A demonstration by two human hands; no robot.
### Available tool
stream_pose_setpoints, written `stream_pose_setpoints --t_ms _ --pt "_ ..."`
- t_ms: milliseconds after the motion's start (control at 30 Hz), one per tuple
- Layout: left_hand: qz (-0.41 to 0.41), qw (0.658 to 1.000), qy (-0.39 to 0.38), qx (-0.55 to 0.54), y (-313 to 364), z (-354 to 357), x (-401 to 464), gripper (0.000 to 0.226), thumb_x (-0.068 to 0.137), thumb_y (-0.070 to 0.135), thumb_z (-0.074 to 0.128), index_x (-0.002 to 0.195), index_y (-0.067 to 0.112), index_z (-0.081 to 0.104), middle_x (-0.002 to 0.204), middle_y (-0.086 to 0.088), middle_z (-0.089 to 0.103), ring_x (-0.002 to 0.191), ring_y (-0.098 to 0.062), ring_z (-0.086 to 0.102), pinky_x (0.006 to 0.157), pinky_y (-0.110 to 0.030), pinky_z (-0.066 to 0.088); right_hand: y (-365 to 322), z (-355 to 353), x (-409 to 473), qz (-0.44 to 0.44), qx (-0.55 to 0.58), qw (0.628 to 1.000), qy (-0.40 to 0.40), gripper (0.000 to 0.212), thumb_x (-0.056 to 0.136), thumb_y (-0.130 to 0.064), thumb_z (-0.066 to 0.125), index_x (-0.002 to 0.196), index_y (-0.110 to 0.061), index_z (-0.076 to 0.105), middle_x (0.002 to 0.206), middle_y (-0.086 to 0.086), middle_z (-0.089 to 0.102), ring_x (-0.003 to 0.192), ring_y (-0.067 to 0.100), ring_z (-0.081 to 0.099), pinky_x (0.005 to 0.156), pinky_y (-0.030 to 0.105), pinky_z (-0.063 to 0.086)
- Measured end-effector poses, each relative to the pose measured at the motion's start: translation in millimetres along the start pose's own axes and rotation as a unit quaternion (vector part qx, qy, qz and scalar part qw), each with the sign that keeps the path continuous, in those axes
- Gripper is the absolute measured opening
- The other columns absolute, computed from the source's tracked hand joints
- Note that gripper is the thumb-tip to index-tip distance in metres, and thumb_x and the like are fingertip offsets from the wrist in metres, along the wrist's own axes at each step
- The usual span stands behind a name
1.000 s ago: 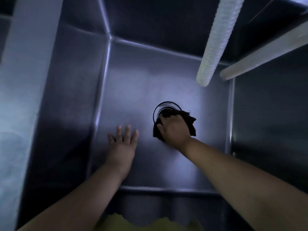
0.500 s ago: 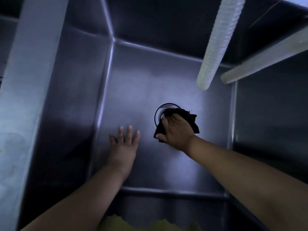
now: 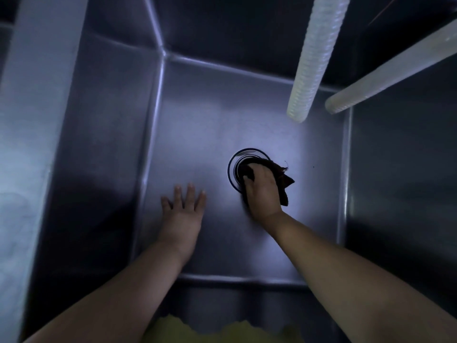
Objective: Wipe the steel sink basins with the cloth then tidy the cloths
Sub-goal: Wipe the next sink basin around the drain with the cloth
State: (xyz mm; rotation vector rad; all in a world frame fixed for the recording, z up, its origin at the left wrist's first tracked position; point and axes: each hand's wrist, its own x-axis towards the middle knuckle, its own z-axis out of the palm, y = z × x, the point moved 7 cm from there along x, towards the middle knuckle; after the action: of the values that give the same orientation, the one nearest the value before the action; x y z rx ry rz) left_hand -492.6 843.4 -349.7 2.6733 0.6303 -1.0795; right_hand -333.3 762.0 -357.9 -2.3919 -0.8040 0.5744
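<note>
I look straight down into a deep steel sink basin (image 3: 210, 125). My right hand (image 3: 263, 191) grips a dark cloth (image 3: 284, 180) and presses it onto the right half of the round drain (image 3: 235, 167) in the basin floor. The cloth's corners stick out to the right of my knuckles. My left hand (image 3: 183, 209) lies flat on the basin floor, fingers straight and spread, a short way left of the drain.
Two pale ribbed hoses hang over the basin at the upper right, one (image 3: 311, 58) ending above the drain, the other (image 3: 390, 68) slanting in from the right. A wide steel rim (image 3: 32, 120) runs down the left. Something yellow (image 3: 222, 330) shows at the bottom edge.
My right hand has pushed the cloth further onto the drain, and its thumb has shifted around the cloth. My left hand stays flat in the same spot.
</note>
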Motion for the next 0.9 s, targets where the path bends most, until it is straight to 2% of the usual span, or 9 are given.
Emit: stream_pose_setpoints --t_ms 233,367,400,500,567,600,667,733,900 --pt "0.003 1.0 -0.015 0.017 1 2 -1 0.079 0.093 0.008 0.044 0.15 0.012 -0.012 0.156 -0.02 -0.017 0.141 -0.048 -0.006 0.112 -0.062 0.01 6 -25 -6 0.045 0.153 0.981 0.111 0.029 0.091 -0.006 0.049 0.119 -0.004 0.054 0.111 -0.001 0.047 0.106 0.012 0.046 0.094 0.006 0.03" --pt "0.003 1.0 -0.014 0.021 1 4 0 0.082 0.093 0.011 0.047 0.149 0.012 -0.013 0.156 -0.02 -0.017 0.141 -0.048 -0.006 0.113 -0.062 0.01 15 -61 -10 0.032 0.201 0.956 0.211 0.013 0.098 -0.03 0.044 0.106 -0.026 0.054 0.101 -0.004 0.052 0.097 0.011 0.049 0.088 0.008 0.035" --pt "0.002 1.0 -0.016 0.02 1 4 0 0.083 0.092 0.011 0.048 0.15 0.012 -0.012 0.156 -0.02 -0.016 0.141 -0.048 -0.006 0.113 -0.062 0.01 16 -68 -15 0.004 0.176 0.962 0.209 0.024 0.097 -0.038 0.041 0.109 -0.022 0.054 0.103 0.0 0.053 0.098 0.014 0.049 0.09 0.011 0.035" --pt "-0.001 1.0 -0.018 0.02 2 1 -1 0.083 0.092 0.011 0.05 0.15 0.012 -0.01 0.156 -0.021 -0.014 0.141 -0.048 -0.004 0.112 -0.061 0.012 10 -49 -46 -0.191 -0.015 0.981 0.038 0.05 0.098 -0.049 0.028 0.122 -0.011 0.051 0.111 0.016 0.056 0.104 0.025 0.046 0.094 0.033 0.036" --pt "-0.003 1.0 -0.014 0.016 3 -1 -2 0.083 0.092 0.01 0.05 0.15 0.012 -0.009 0.156 -0.021 -0.014 0.142 -0.048 -0.003 0.113 -0.061 0.012 21 -19 -79 -0.316 -0.19 0.926 -0.082 0.048 0.095 -0.053 0.032 0.124 -0.021 0.054 0.12 0.016 0.058 0.11 0.029 0.047 0.094 0.042 0.035" --pt "-0.002 1.0 -0.013 0.014 4 0 -2 0.083 0.092 0.01 0.049 0.15 0.012 -0.009 0.156 -0.021 -0.014 0.142 -0.048 -0.003 0.113 -0.06 0.012 33 -11 -89 -0.325 -0.25 0.906 -0.109 0.046 0.093 -0.051 0.038 0.126 -0.024 0.054 0.127 0.015 0.056 0.116 0.031 0.046 0.098 0.046 0.033" --pt "0.001 1.0 -0.012 0.022 4 0 -1 0.083 0.092 0.01 0.049 0.15 0.012 -0.01 0.156 -0.021 -0.014 0.142 -0.048 -0.003 0.113 -0.06 0.012 59 -15 -88 -0.253 -0.293 0.918 -0.081 0.048 0.085 -0.042 0.047 0.13 -0.025 0.048 0.136 0.015 0.051 0.124 0.033 0.042 0.105 0.048 0.027" --pt "0.005 1.0 0.009 0.025 3 1 0 0.085 0.09 0.011 0.053 0.15 0.011 -0.007 0.156 -0.022 -0.011 0.141 -0.049 -0.001 0.112 -0.061 0.015 84 -37 -71 -0.115 -0.286 0.951 -0.021 0.054 0.079 -0.038 0.046 0.131 -0.021 0.043 0.138 0.019 0.047 0.129 0.033 0.036 0.108 0.048 0.021" --pt "0.005 0.999 0.03 0.014 3 -1 2 0.084 0.085 0.011 0.06 0.151 0.008 0.008 0.155 -0.027 0.002 0.138 -0.055 0.011 0.107 -0.064 0.023 111 -72 -18 0.111 -0.318 0.941 0.026 0.07 0.083 -0.046 0.03 0.144 -0.014 0.037 0.149 0.028 0.028 0.138 0.042 0.023 0.112 0.055 0.009"
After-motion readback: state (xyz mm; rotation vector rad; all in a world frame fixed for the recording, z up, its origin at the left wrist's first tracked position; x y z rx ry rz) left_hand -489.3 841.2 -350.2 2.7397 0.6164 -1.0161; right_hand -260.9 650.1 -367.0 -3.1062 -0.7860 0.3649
